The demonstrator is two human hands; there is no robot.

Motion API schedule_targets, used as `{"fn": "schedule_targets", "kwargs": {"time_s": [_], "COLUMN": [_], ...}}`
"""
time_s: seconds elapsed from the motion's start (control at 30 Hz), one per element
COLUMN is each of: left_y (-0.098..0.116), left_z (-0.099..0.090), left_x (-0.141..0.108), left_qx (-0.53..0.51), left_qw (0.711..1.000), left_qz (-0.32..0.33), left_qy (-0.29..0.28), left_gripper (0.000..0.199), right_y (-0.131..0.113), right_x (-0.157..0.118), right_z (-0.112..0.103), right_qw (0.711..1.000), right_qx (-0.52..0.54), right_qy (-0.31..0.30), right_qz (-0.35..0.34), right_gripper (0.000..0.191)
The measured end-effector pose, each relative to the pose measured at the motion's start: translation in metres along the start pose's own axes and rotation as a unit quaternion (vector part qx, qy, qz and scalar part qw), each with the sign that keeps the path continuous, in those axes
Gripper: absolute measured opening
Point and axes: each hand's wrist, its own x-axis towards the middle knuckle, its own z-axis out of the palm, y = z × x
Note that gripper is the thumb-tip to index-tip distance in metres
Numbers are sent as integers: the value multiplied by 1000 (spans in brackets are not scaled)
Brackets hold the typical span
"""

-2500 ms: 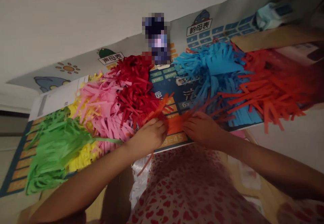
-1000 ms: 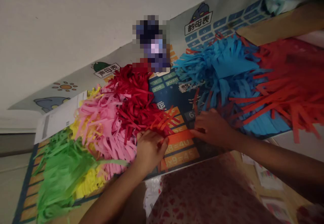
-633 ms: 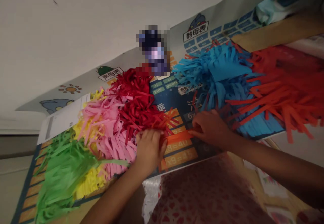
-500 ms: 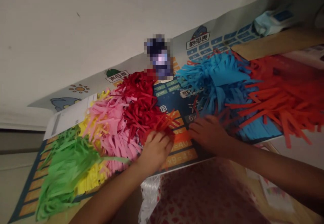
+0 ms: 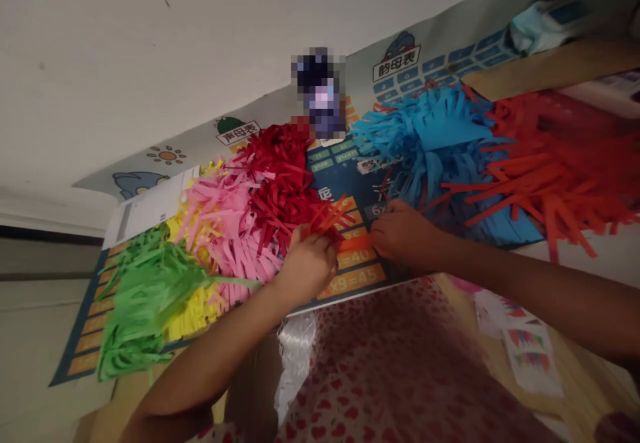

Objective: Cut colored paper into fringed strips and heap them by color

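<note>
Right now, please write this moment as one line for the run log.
left hand: at orange paper fringe | right hand: on printed chart | near: pink paper fringe

A plain white wall point(image 5: 150, 43) fills the upper view. A wooden bench point(image 5: 550, 63) runs along the right side, under dim indoor light.

A loose garment point(image 5: 395, 369) printed all over with small red hearts on a pale pink ground is worn on the torso. Beside it, a glossy, crinkled silvery-white panel point(image 5: 296, 369) is seen, though whether it belongs to the clothing cannot be told. The left forearm point(image 5: 210, 336) and right forearm point(image 5: 520, 276) are uncovered by any sleeve, and the left hand point(image 5: 306, 268) and right hand point(image 5: 403, 235) are bare.
</note>
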Motion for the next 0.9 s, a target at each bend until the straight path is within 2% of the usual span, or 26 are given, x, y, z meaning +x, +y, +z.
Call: {"fn": "schedule_targets", "kwargs": {"time_s": [0.13,0.27,0.47,0.57,0.73,0.9], "left_y": [0,0,-4,-10,-20,-24], "left_z": [9,16,20,22,23,24], "left_x": [-2,-3,-12,-20,-24,-18], "left_qx": [17,22,-14,-41,-146,-186], "left_qw": [999,997,991,989,981,972], "left_qz": [-15,-23,-44,-64,-103,-132], "left_qy": [28,69,128,124,80,63], "left_gripper": [20,16,21,21,18,20], "right_y": [2,-5,-20,-8,17,25], "right_x": [-3,0,11,-3,-30,-27], "right_z": [-3,-3,15,21,20,22], "right_qw": [1000,999,998,997,986,971], "right_qx": [-2,-25,-15,-3,68,174], "right_qy": [4,17,66,81,125,99], "right_qz": [-12,-31,-19,4,89,130], "right_gripper": [19,15,13,16,20,25]}}
